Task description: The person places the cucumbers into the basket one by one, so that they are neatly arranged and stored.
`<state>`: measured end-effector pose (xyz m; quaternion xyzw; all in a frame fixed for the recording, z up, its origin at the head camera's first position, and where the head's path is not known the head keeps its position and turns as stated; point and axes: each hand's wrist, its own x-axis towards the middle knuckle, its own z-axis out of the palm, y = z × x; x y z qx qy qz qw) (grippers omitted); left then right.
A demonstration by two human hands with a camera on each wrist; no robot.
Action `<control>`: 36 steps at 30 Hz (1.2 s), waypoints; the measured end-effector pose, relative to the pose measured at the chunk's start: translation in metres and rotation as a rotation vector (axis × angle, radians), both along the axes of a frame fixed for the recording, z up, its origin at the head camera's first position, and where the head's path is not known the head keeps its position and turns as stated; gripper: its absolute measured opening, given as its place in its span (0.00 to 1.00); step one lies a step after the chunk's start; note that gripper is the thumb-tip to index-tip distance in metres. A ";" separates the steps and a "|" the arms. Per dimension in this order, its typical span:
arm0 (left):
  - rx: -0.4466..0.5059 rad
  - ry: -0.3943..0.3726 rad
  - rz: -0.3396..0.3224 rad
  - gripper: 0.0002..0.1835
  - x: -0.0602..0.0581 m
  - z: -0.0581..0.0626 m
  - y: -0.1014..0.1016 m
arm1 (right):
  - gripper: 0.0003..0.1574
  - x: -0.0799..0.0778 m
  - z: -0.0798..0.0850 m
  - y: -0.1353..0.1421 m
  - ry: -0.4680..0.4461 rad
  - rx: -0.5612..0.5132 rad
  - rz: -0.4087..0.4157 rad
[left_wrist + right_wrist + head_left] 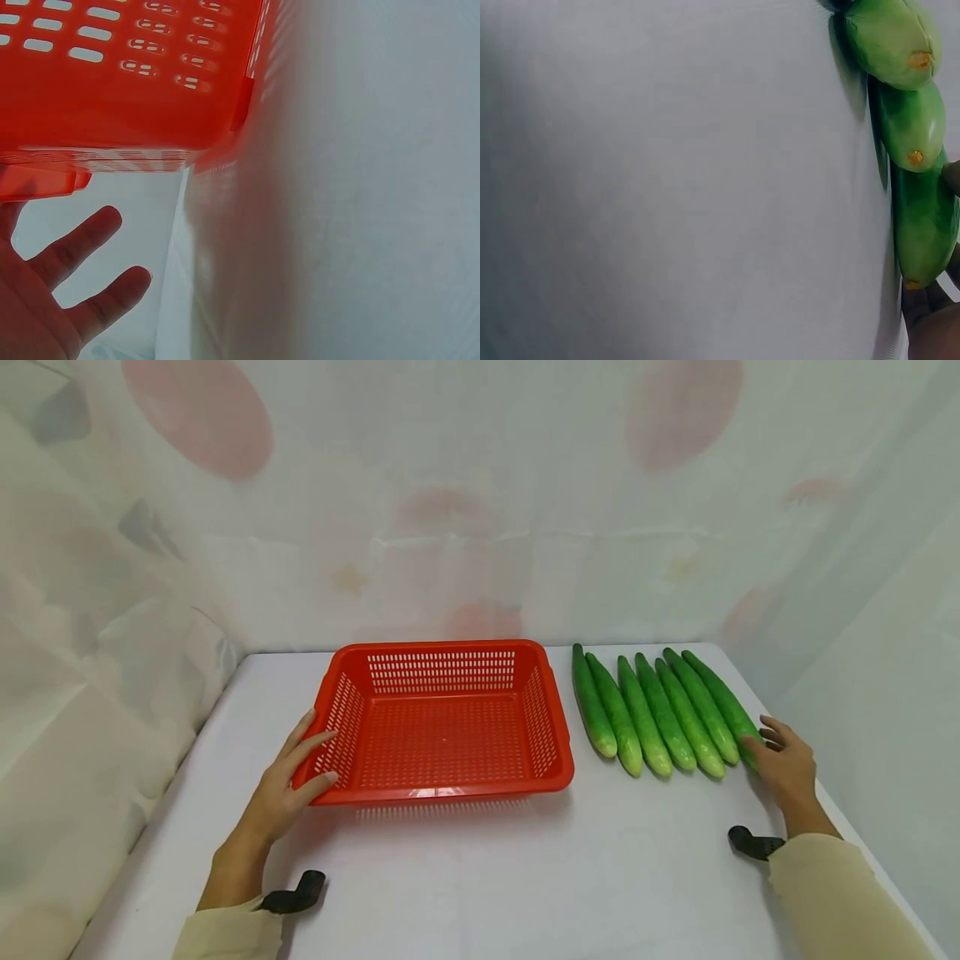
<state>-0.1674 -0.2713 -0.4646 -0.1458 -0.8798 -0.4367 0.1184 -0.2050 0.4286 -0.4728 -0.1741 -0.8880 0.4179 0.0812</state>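
A red plastic basket (442,792) with slotted walls sits left of the middle of the table. At its left side my left hand (277,797) touches the rim, fingers spread and fairly straight. In the left wrist view, two fingers (82,244) stretch out beneath the basket's rim (37,182), apart from it. To the basket's right, several green cucumbers (633,710) lie side by side, paler ends toward me. My right hand (787,768) holds the near end of the outermost right cucumber (924,225) between thumb and fingers; part of that hand falls outside the right wrist view.
A white cloth covers the table (465,877), whose right edge runs close beside my right hand. Behind it hangs a pale patterned curtain (450,568), with more fabric (90,635) along the left side. A black wrist mount (296,893) sticks out from my left sleeve.
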 end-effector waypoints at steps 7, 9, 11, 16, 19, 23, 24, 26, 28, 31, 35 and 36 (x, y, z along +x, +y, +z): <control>0.002 -0.011 0.004 0.29 0.000 0.000 0.001 | 0.44 -0.002 -0.001 0.000 -0.020 0.070 0.013; 0.003 -0.011 0.005 0.29 0.000 0.001 0.000 | 0.44 -0.003 -0.001 -0.001 -0.031 0.088 0.013; 0.005 -0.010 0.004 0.29 0.000 0.001 0.000 | 0.44 -0.004 -0.001 -0.002 -0.047 0.087 -0.001; 0.014 -0.011 -0.003 0.29 0.001 0.002 0.001 | 0.43 -0.004 0.001 -0.002 -0.078 -0.035 -0.122; 0.016 -0.010 -0.008 0.29 0.001 0.002 0.001 | 0.42 -0.002 0.003 0.000 -0.076 -0.154 -0.219; 0.017 -0.009 -0.012 0.28 0.001 0.002 0.001 | 0.39 -0.001 0.007 0.003 -0.058 -0.271 -0.309; 0.017 -0.010 -0.012 0.28 0.001 0.002 0.001 | 0.39 -0.001 0.009 0.004 -0.053 -0.300 -0.325; 0.019 -0.008 -0.013 0.28 0.001 0.002 0.001 | 0.39 -0.001 0.014 0.004 -0.040 -0.365 -0.348; 0.021 -0.008 -0.012 0.28 0.001 0.002 0.001 | 0.40 0.000 0.019 0.003 -0.028 -0.447 -0.369; 0.025 -0.007 -0.013 0.28 0.001 0.002 0.000 | 0.41 -0.001 0.025 0.002 -0.016 -0.524 -0.383; 0.026 -0.009 -0.015 0.29 0.001 0.002 0.001 | 0.41 0.000 0.027 0.000 -0.014 -0.546 -0.391; 0.026 -0.011 -0.016 0.29 0.001 0.002 0.001 | 0.41 0.001 0.028 0.000 -0.012 -0.547 -0.391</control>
